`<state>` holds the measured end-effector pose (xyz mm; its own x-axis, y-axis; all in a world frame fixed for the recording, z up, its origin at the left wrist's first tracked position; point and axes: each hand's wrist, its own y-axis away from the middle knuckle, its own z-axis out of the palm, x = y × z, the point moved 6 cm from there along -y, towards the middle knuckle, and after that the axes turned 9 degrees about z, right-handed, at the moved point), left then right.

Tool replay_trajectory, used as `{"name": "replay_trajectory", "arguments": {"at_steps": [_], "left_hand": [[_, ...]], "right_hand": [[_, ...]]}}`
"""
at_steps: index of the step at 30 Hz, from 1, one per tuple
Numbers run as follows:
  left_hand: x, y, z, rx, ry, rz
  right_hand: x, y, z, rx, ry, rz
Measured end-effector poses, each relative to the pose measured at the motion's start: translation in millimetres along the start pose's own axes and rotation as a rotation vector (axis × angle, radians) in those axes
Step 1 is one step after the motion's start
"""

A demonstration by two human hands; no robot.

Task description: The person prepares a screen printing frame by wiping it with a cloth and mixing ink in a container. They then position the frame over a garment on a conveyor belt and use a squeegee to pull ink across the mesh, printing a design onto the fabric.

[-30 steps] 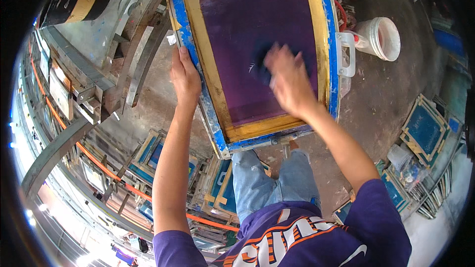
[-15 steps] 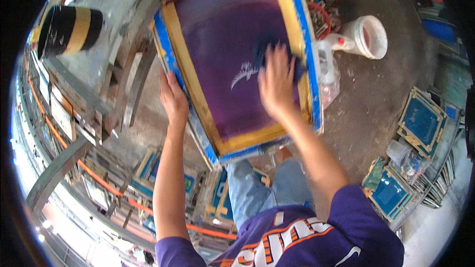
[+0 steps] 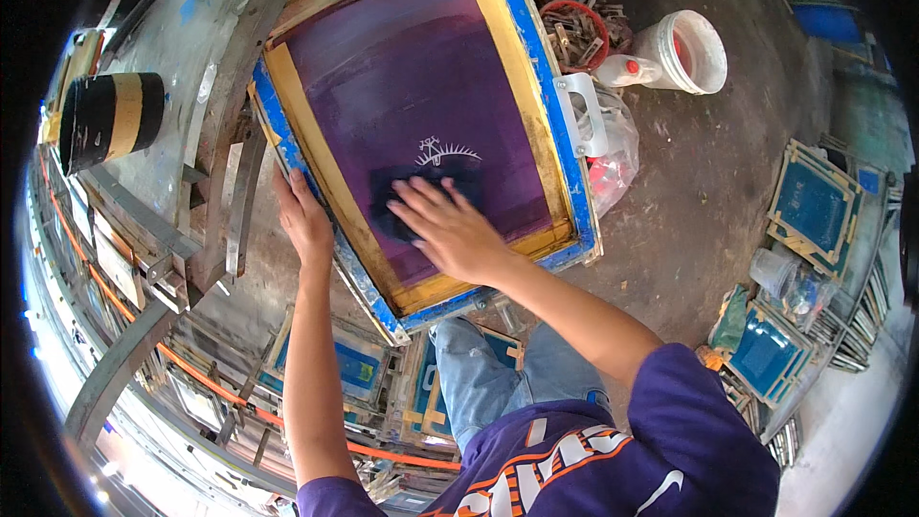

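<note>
A screen printing frame [image 3: 431, 303] with blue-painted outer edges and yellow tape inside is held tilted in front of me. Its mesh [image 3: 402, 67] is dark purple, with a small white branch-like design [image 3: 446, 150] in its lower half. My left hand [image 3: 308, 220] grips the left side of the frame, its thumb and fingers at the edge. Under the spread fingers of my right hand [image 3: 450, 230], a dark blue cloth [image 3: 388, 199] is pressed flat on the mesh, just below the design. Most of the cloth is hidden by the hand.
Right of the frame stand a white bucket [image 3: 704, 53], a plastic jug [image 3: 627, 71] and a red basket [image 3: 598, 29] of small pieces. A black bucket [image 3: 110, 120] with a tan band is at left. More blue screens [image 3: 814, 211] lean at right. Metal rails [image 3: 110, 345] run at left.
My right hand and the cloth have slid left and down across the mesh, uncovering the right side of it. The frame has shifted left in view, my left hand still on its edge.
</note>
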<state>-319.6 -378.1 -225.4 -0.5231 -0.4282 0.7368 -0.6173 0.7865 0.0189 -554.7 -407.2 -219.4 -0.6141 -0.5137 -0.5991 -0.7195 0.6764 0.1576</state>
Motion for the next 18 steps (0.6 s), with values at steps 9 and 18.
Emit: {"name": "replay_trajectory", "arguments": {"at_steps": [9, 18], "left_hand": [[8.7, -5.5, 0.8, 0.071, -0.046, 0.145], [0.8, 1.9, -6.2, 0.049, -0.061, 0.054]], "right_hand": [[-3.6, -42.8, -9.7, 0.257, 0.226, 0.141], [110.2, 141.1, -171.0, 0.566, -0.73, 0.336]]}}
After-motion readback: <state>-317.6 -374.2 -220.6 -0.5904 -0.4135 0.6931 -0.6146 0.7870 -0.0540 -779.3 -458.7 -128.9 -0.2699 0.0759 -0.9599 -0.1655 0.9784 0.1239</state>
